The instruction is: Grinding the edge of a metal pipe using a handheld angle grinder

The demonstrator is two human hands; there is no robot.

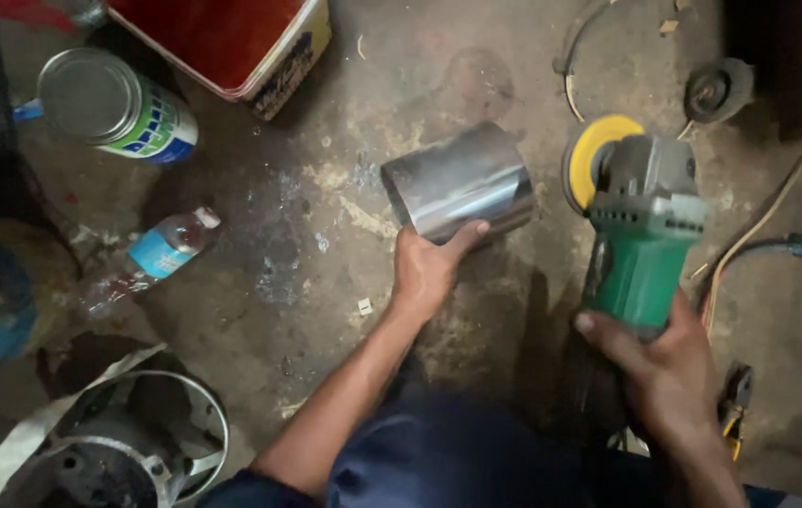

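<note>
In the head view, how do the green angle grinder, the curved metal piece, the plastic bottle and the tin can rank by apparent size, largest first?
1. Green angle grinder, held by the right hand.
2. Curved metal piece, held by the left hand, and tin can: they look alike, so no ranking.
3. Plastic bottle, though its lower part is hard to see.

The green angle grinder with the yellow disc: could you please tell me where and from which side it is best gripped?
Grip the green angle grinder around its narrow green rear body, coming from the tail end nearest the person, as the right hand does. The yellow disc sits at the far head end, so this probably keeps fingers well away. The left hand holds the curved shiny metal sheet piece beside it.
</note>
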